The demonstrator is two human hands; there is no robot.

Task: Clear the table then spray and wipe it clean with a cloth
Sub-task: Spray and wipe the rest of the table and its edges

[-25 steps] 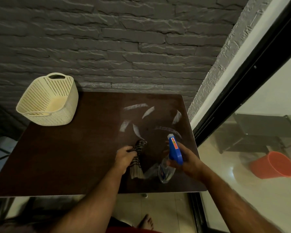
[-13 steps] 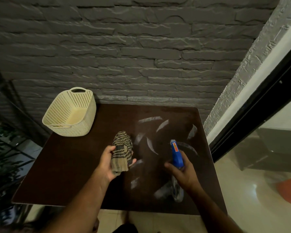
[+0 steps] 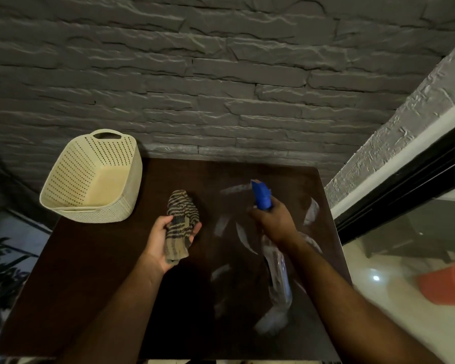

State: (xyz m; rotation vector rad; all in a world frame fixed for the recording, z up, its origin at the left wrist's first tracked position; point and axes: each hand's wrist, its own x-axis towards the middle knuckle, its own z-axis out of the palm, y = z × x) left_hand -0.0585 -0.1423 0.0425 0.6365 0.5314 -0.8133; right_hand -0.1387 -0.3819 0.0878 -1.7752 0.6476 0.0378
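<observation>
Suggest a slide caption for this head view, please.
Left hand holds striped cloth; right hand aims spray bottle over table.

One basket [image 3: 95,177], one cloth [image 3: 180,222], one spray bottle [image 3: 260,195], one table [image 3: 90,271], one orange bucket [image 3: 444,282], two hands.

There is a single view, from a wide-angle camera worn on the person's head. It looks forward and steeply down over the dark desk [image 3: 90,271], close enough that both forearms run in from the bottom edge and the hands sit near the middle of the frame. The camera faces a grey stone-pattern wall [image 3: 221,74] that fills the upper half and bends with the lens. The desk's far edge meets that wall; its near edge lies at the bottom. To the right, a black-framed glass pane [image 3: 405,245] slants across the corner.
</observation>
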